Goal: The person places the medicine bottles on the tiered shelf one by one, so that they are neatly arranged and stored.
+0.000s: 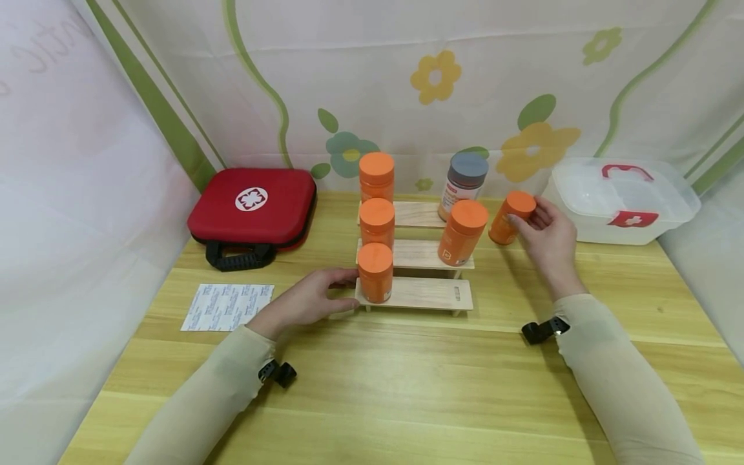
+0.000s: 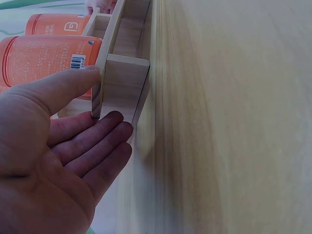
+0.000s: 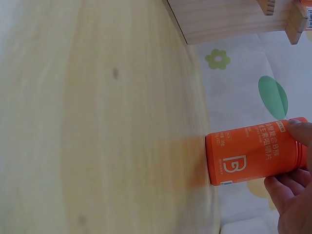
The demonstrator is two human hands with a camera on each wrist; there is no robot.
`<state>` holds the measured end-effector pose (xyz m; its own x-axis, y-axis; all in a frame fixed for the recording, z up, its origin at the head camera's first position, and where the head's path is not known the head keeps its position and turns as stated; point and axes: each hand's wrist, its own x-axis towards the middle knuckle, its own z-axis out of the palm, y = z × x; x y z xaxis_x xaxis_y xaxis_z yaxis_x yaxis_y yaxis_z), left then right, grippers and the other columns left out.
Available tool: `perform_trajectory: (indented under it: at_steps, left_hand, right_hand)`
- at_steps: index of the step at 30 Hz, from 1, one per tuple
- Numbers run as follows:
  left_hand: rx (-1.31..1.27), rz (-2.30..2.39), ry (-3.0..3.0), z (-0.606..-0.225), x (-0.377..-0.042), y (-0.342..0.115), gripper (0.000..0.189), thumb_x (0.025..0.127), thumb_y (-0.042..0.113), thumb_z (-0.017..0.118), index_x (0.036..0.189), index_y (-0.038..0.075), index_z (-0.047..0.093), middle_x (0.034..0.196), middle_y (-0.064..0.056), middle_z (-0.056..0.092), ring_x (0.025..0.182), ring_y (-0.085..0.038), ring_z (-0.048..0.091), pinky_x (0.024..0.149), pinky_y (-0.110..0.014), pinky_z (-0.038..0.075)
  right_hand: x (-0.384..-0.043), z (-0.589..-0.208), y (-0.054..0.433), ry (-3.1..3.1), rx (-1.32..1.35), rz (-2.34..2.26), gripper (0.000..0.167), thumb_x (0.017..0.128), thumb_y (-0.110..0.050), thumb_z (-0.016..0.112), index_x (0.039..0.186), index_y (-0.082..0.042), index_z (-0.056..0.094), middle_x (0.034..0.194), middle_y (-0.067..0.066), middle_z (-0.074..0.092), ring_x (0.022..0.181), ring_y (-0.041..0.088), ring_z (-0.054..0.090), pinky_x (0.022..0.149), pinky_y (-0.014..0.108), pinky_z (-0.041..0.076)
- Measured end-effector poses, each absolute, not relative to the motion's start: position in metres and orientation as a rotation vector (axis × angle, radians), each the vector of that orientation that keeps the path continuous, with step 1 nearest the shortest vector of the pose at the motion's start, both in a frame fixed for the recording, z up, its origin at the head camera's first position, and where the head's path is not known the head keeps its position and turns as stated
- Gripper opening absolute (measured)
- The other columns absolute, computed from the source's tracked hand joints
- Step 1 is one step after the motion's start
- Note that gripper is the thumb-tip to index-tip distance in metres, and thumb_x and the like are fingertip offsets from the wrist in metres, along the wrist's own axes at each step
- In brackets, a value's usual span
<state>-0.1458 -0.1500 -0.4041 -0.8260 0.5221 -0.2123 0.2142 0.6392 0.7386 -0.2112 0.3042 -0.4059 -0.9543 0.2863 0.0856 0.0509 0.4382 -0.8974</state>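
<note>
In the head view my right hand [image 1: 552, 242] grips an orange pill bottle [image 1: 504, 226] near its cap, right of a three-step wooden rack [image 1: 424, 294]. Printed lettering faces the right wrist camera on this bottle [image 3: 248, 153], its base right at the tabletop. My left hand [image 1: 310, 298] is at the left end of the lowest step, thumb at the edge and fingers extended beside the rack's end [image 2: 124, 87]. Orange bottles stand at the left of each step, the front one [image 1: 375, 274] nearest that hand. Another orange bottle [image 1: 463, 232] stands right on the middle step.
A grey-capped bottle [image 1: 463, 184] stands right on the top step. At the left are a red first-aid case [image 1: 250, 206] with a black handle and a printed white sheet [image 1: 223, 307]. A translucent box [image 1: 624, 206] with red latches sits behind my right hand, before a flowered curtain [image 1: 360, 77].
</note>
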Motion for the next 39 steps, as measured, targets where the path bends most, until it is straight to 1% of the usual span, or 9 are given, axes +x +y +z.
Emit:
perform_trajectory:
  at_steps: [6, 13, 18, 22, 26, 29, 33, 36, 39]
  left_hand:
    - [0.574, 1.026, 2.450, -0.404, -0.146, -0.150, 0.066, 0.100, 0.030, 0.080, 0.158, 0.010, 0.056, 0.153, -0.006, 0.065, 0.144, -0.027, 0.059, 0.127, -0.052, 0.043]
    - [0.567, 1.024, 2.453, -0.404, -0.145, -0.149, 0.066, 0.100, 0.030, 0.080, 0.158, 0.011, 0.056, 0.153, -0.006, 0.065, 0.144, -0.027, 0.059, 0.126, -0.052, 0.043]
    - [0.554, 1.021, 2.453, -0.403, -0.145, -0.149, 0.066, 0.100, 0.031, 0.080, 0.158, 0.011, 0.055, 0.153, -0.006, 0.065, 0.144, -0.027, 0.059, 0.126, -0.053, 0.043]
    - [0.548, 1.022, 2.451, -0.402, -0.144, -0.149, 0.066, 0.100, 0.031, 0.080, 0.158, 0.011, 0.055, 0.154, -0.006, 0.064, 0.144, -0.027, 0.058, 0.127, -0.053, 0.043]
    - [0.548, 1.021, 2.448, -0.402, -0.144, -0.149, 0.066, 0.100, 0.031, 0.079, 0.159, 0.011, 0.055, 0.154, -0.005, 0.064, 0.145, -0.027, 0.058, 0.127, -0.053, 0.043]
    - [0.553, 1.022, 2.449, -0.403, -0.144, -0.149, 0.066, 0.100, 0.031, 0.079, 0.158, 0.011, 0.055, 0.153, -0.006, 0.065, 0.144, -0.028, 0.058, 0.126, -0.053, 0.043]
    - [0.559, 1.024, 2.451, -0.403, -0.144, -0.149, 0.066, 0.101, 0.030, 0.079, 0.158, 0.010, 0.055, 0.154, -0.006, 0.064, 0.144, -0.028, 0.058, 0.126, -0.053, 0.043]
    - [0.554, 1.029, 2.448, -0.403, -0.143, -0.149, 0.066, 0.101, 0.031, 0.079, 0.159, 0.010, 0.055, 0.154, -0.006, 0.064, 0.145, -0.028, 0.058, 0.126, -0.053, 0.043]
    - [0.549, 1.036, 2.443, -0.402, -0.143, -0.149, 0.066, 0.101, 0.031, 0.078, 0.159, 0.010, 0.055, 0.154, -0.007, 0.064, 0.145, -0.028, 0.058, 0.126, -0.053, 0.043]
  right_hand:
    - [-0.209, -0.405, 0.304, -2.474, -0.298, 1.525, 0.080, 0.101, -0.031, 0.078, 0.167, -0.008, 0.040, 0.165, 0.015, 0.052, 0.148, 0.029, 0.056, 0.117, 0.026, 0.051]
    - [-0.201, -0.400, 0.304, -2.500, -0.313, 1.519, 0.081, 0.100, -0.035, 0.078, 0.167, -0.011, 0.040, 0.166, 0.012, 0.052, 0.148, 0.028, 0.056, 0.116, 0.026, 0.052]
    - [-0.193, -0.395, 0.305, -2.517, -0.281, 1.490, 0.081, 0.099, -0.039, 0.078, 0.166, -0.012, 0.042, 0.164, 0.013, 0.054, 0.147, 0.027, 0.058, 0.109, 0.017, 0.052]
    - [-0.184, -0.391, 0.306, -2.510, -0.242, 1.472, 0.079, 0.099, -0.038, 0.079, 0.165, -0.011, 0.044, 0.163, 0.016, 0.055, 0.145, 0.027, 0.060, 0.105, 0.012, 0.052]
    - [-0.174, -0.388, 0.307, -2.495, -0.220, 1.466, 0.078, 0.098, -0.036, 0.080, 0.165, -0.012, 0.046, 0.162, 0.017, 0.056, 0.140, 0.018, 0.063, 0.100, 0.008, 0.052]
    - [-0.167, -0.385, 0.308, -2.473, -0.207, 1.470, 0.076, 0.098, -0.033, 0.082, 0.163, -0.012, 0.049, 0.161, 0.017, 0.057, 0.131, 0.005, 0.065, 0.097, 0.005, 0.052]
    - [-0.155, -0.381, 0.307, -2.441, -0.164, 1.448, 0.071, 0.097, -0.027, 0.083, 0.159, -0.012, 0.054, 0.156, 0.017, 0.061, 0.119, -0.009, 0.064, 0.095, 0.004, 0.052]
    - [-0.146, -0.378, 0.305, -2.409, -0.115, 1.431, 0.068, 0.096, -0.021, 0.084, 0.157, -0.010, 0.057, 0.151, 0.012, 0.067, 0.115, -0.012, 0.064, 0.094, 0.005, 0.053]
    - [-0.137, -0.374, 0.303, -2.374, -0.065, 1.433, 0.065, 0.095, -0.015, 0.085, 0.154, -0.009, 0.060, 0.142, 0.000, 0.071, 0.113, -0.013, 0.066, 0.093, 0.006, 0.054]
